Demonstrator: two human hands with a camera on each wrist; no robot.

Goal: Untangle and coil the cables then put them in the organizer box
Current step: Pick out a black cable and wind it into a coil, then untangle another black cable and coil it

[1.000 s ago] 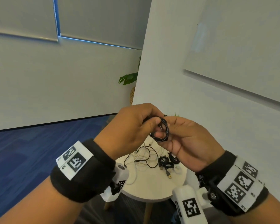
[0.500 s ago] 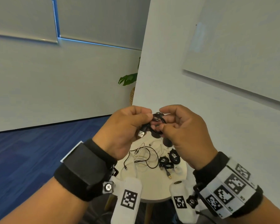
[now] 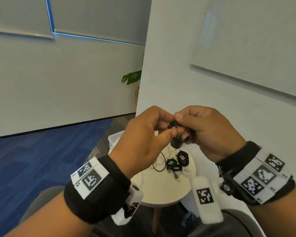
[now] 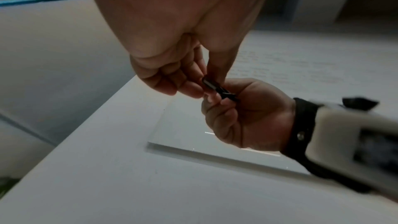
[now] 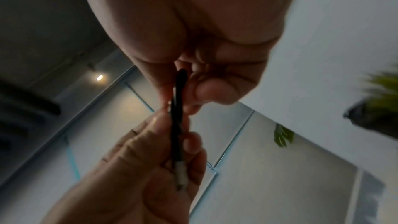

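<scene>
Above the round table (image 3: 167, 190), both hands (image 3: 176, 132) pinch one coiled black cable (image 3: 173, 124).

Round pale worktop (image 3: 162, 190) on a light wooden leg (image 3: 156, 218). Small dark pot (image 3: 176, 144) with a green plant stands at its far side. Blue carpet (image 3: 32, 159) to the left. Grey roller blinds (image 3: 92, 16) above a plain wall. Whiteboard (image 3: 256, 41) on the white partition at right. Leafy green plant (image 3: 132, 76) in a woven basket (image 3: 137, 95) behind the partition's edge.
</scene>
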